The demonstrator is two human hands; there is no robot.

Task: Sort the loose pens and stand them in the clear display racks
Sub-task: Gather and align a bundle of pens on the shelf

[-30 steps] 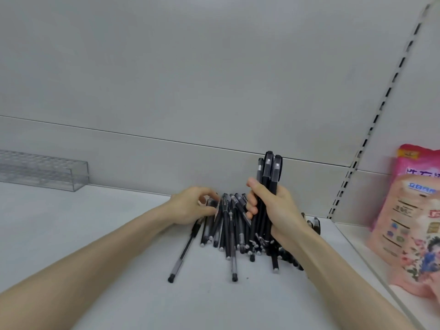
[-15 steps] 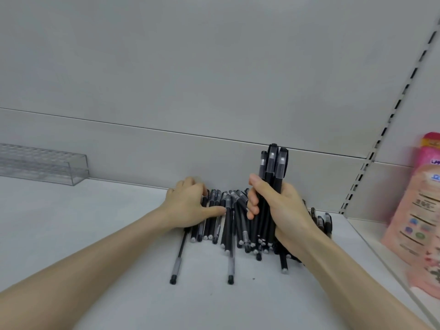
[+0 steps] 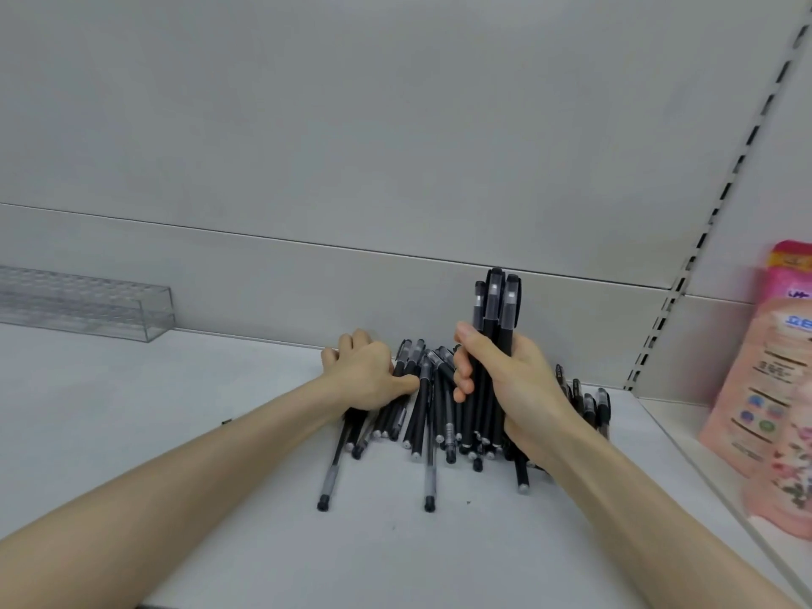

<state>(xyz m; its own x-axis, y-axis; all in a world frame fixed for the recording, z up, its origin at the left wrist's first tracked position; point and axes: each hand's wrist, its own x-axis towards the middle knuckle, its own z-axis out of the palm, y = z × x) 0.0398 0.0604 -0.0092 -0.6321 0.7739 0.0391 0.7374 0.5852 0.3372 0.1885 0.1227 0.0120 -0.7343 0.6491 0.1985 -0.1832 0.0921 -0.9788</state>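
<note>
The right hand (image 3: pixel 514 380) grips an upright bundle of pens (image 3: pixel 496 309) while the left hand (image 3: pixel 367 375) curls over the loose pile (image 3: pixel 422 415) — gathering, seemingly — next, the clear rack (image 3: pixel 88 303) well left.

The shelf (image 3: pixel 132 432) lies bare from my left forearm out to nine o'clock, open up to the clear rack (image 3: pixel 110 312) at ten. At twelve, the pile of pens (image 3: pixel 430 415) and the back wall block me. At three, a pink packet (image 3: pixel 764 389) stands in the way.
</note>
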